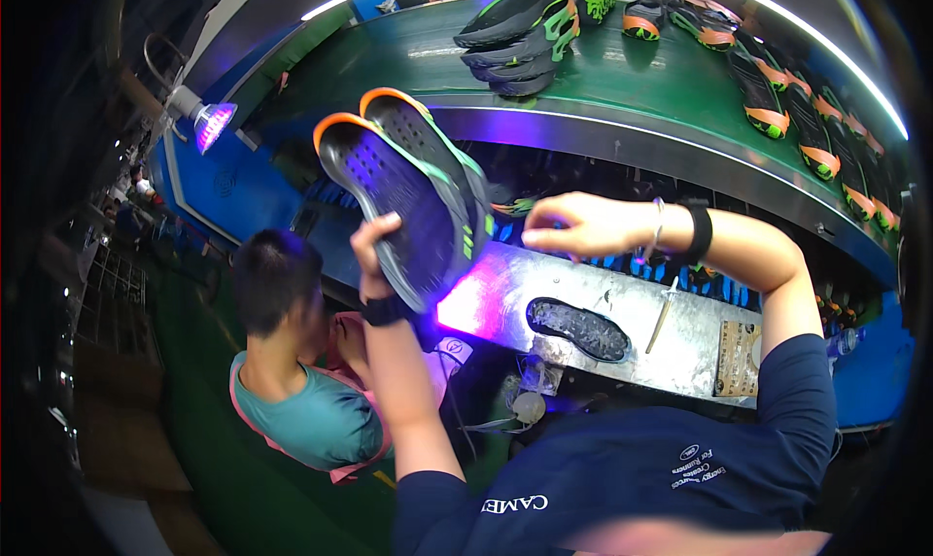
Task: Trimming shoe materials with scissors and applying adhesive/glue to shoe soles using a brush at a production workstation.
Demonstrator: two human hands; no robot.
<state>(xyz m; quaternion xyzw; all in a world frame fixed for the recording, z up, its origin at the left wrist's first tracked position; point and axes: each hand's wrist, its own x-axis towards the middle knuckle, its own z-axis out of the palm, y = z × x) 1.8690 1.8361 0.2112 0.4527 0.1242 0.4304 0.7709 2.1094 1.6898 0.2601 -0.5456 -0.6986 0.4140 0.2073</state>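
My left hand (374, 250) grips a pair of black shoe soles (403, 182) with orange and green edging, held upright one behind the other. Its thumb presses on the inner face of the front sole; the other fingers are hidden behind. To the right, my right hand (569, 224) hangs in the air over the metal bench (680, 342). Its fingers are loosely bent, apart from the thumb, with nothing visible in them. Below it on the bench lies a dark sole-shaped piece (578, 330). A slim brush-like tool (663, 315) rests beside that.
A green conveyor belt (389, 60) runs behind, carrying a stack of soles (520, 46) and rows of soles (768, 99) at right. A lit lamp (214, 123) hangs at left. A co-worker (301, 391) sits close on my left. Brown cardboard (739, 359) lies at the bench's right end.
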